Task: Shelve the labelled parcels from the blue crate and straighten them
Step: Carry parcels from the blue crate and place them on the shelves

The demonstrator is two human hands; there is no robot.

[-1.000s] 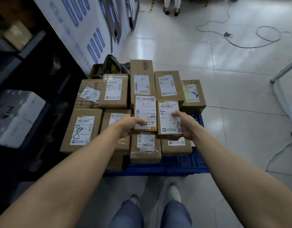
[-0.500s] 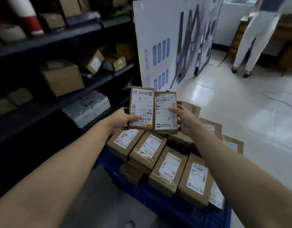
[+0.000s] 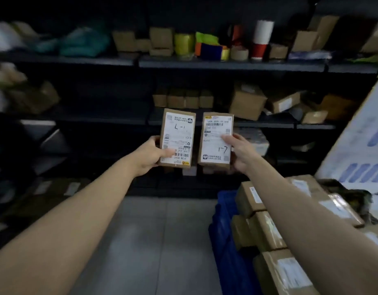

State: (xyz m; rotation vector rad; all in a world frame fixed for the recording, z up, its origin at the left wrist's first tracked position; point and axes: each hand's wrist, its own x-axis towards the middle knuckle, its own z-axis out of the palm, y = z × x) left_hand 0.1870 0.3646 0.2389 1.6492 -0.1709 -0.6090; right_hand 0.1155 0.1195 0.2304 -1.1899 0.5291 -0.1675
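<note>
Carrying two parcels up to the dark shelving (image 3: 226, 63), the person is mid-transfer: both are out of the crate, neither is shelved yet. The left hand (image 3: 151, 155) grips the parcel marked L-1 (image 3: 177, 133) at its lower left edge, fingers (image 3: 169, 153) curled round it. The right hand (image 3: 240, 153) holds the parcel marked 1-7 (image 3: 214, 145) the same way, thumb on the label. Both are held upright side by side, slightly apart, before the middle shelf (image 3: 111, 119). The blue crate (image 3: 225, 241), stacked with more parcels (image 3: 266, 228), sits low on the right. Next, I'd judge, each marking needs matching to its slot, then setting in squarely.
</note>
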